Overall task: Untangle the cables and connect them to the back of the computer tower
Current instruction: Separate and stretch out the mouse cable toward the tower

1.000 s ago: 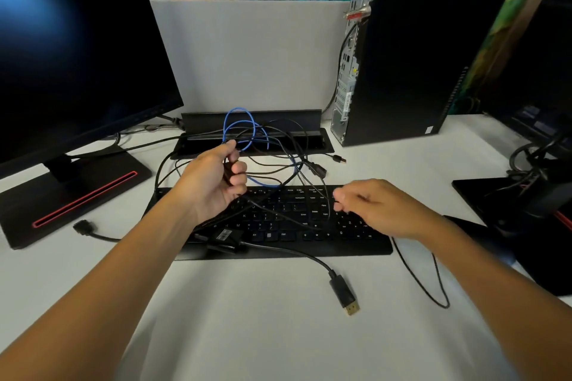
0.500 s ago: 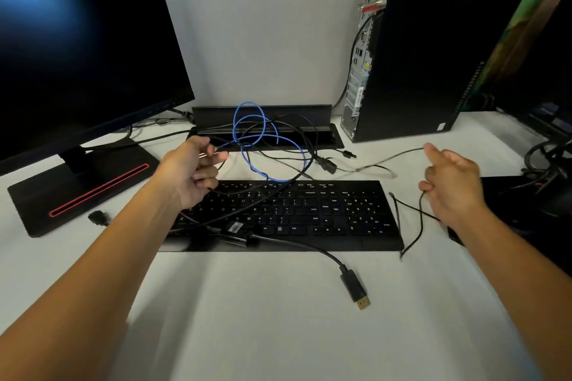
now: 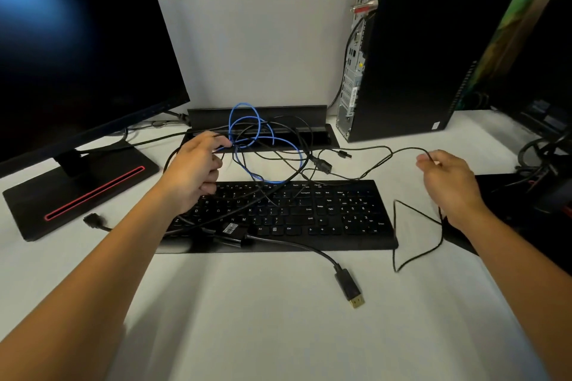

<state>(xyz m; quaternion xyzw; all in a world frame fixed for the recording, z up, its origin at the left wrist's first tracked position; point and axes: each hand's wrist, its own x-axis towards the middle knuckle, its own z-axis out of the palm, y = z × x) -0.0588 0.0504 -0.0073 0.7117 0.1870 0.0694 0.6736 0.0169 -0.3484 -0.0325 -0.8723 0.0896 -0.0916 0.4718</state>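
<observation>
- Left hand (image 3: 195, 173) grips strands in the cable tangle (image 3: 272, 151), which sits at 12 o'clock of the keyboard (image 3: 309, 213).
- Right hand (image 3: 448, 182) pinches a thin black cable (image 3: 380, 161) — it runs off to its 9 o'clock into the tangle.
- Computer tower (image 3: 433, 56) upright at 1 o'clock of the keyboard, port side facing the tangle.
- DisplayPort plug (image 3: 349, 288) lies loose at 6 o'clock of the keyboard.

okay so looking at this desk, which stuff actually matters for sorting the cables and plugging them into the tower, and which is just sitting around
Part of the job:
thin black cable, pinched by the right hand
blue cable in the tangle, which the left hand grips
DisplayPort plug, loose on the desk
computer tower, rear ports facing left

Just lying about:
keyboard, under some cables
monitor
grey divider
</observation>
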